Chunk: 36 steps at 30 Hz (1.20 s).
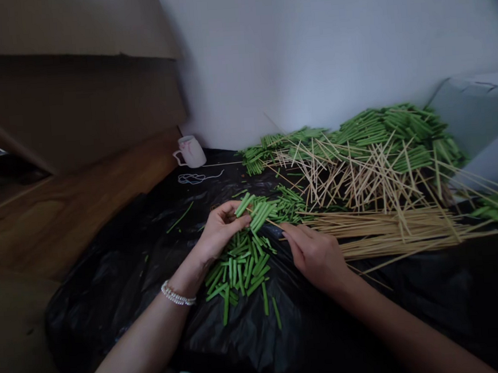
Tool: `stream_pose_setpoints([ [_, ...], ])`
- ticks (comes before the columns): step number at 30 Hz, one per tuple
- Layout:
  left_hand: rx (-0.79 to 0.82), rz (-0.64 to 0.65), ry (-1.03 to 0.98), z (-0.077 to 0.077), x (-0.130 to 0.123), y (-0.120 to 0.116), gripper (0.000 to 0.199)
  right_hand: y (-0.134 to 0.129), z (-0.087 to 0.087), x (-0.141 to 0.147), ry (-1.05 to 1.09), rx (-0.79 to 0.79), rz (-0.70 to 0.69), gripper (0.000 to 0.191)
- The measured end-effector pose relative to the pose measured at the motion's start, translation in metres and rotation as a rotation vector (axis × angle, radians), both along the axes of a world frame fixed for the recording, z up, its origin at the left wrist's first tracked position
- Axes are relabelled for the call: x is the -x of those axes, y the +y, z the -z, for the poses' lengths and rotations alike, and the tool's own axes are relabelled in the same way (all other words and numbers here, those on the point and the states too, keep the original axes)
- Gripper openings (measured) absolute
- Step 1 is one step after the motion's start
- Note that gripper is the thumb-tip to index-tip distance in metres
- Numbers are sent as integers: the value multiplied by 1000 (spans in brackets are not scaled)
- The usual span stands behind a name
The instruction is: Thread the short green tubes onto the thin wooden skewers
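My left hand (pixel 226 225), with a beaded bracelet at the wrist, pinches a cut green stalk piece (pixel 244 204) between thumb and fingers. Closed around a thin wooden skewer (pixel 274 223) is my right hand (pixel 312 253). Several green pieces (pixel 262 213) sit side by side across the skewer, close to the left fingertips. The skewer's tip is hidden by the left hand and the pieces. Below the hands, loose cut green pieces (pixel 242 273) lie scattered on black plastic sheeting (pixel 244 348).
Bare skewers (pixel 386 233) lie in a bundle at the right. Behind them are heaped filled skewers (pixel 391 132) along the white wall (pixel 307 49). A mug (pixel 191 152) and a coil of string (pixel 192 178) are at the back left, beside a wooden surface (pixel 103 192).
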<state>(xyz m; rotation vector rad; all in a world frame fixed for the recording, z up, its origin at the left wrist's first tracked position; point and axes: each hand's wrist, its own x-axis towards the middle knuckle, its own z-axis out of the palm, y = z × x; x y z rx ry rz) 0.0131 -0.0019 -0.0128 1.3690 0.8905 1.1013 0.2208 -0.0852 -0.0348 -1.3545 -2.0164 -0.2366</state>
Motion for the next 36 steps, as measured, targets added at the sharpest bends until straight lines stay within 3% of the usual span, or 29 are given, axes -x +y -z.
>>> stream_pose_setpoints([
  [3, 62, -94, -124, 0, 2, 3, 31, 3, 3, -3, 0, -20, -1, 29],
  [10, 178, -30, -267, -1, 5, 5, 34, 1, 3, -2, -56, -68, -2, 31],
  [16, 128, -25, -133, 2, 3, 4, 29, 0, 4, 1, -59, -53, 25, 30],
  [20, 51, 82, 28, 5, -4, -3, 27, 0, 1, 3, -91, -39, -2, 31],
  [28, 91, 159, 1, -3, 2, -4, 21, -4, -3, 4, -94, -84, 6, 32],
  [36, 75, 167, 13, 0, 7, 0, 18, -4, 0, 3, -86, -75, -47, 33],
])
